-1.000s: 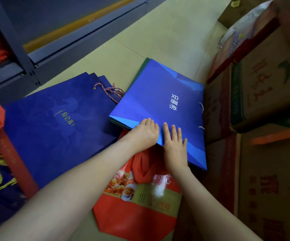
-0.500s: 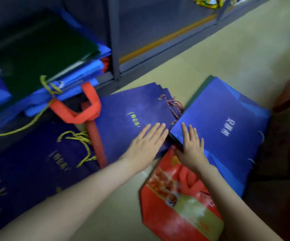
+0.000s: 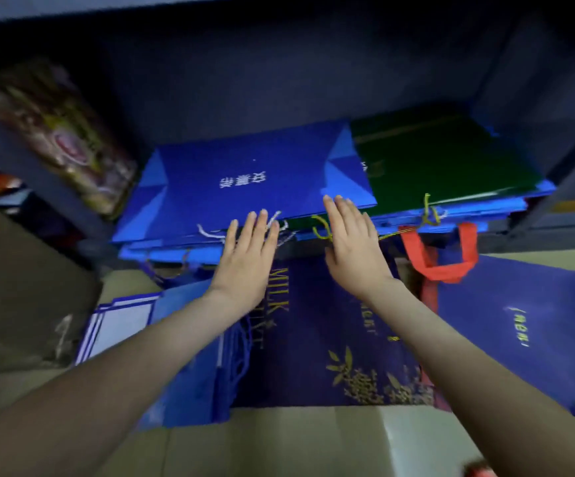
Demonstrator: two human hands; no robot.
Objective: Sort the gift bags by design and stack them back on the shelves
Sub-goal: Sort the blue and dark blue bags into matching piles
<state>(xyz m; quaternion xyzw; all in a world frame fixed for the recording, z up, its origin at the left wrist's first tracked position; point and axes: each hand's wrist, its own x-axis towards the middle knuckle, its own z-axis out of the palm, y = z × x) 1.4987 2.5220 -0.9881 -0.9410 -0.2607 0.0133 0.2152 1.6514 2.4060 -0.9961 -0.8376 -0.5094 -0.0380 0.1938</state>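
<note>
Motion is smearing the view. The patterned thing standing far left of the left hand is showing only as a brown and gold blur, and I cannot tell what it is. A red scrap below the right forearm is being cut off by the bottom edge. The lower layers of the stack are hiding under the top bags and showing only as blue edges, so I cannot count them.

The shelf is holding that flat stack just beyond both hands. A blue bag with white characters is lying on top, its right corner overlapping a green bag beyond the right hand. A white cord is trailing at the left fingertips, yellow cords are hanging right of the right hand, and one red handle is dangling below them.

Both hands are reaching out flat, palms down, fingers straight, holding nothing. Their fingertips are arriving at the blue bag's front edge; whether they are pressing it I cannot tell.

On the floor, two navy bags are lying: one with gold MILK lettering between the forearms, and one right of the right forearm. Lighter blue bags are lying under the left forearm.
</note>
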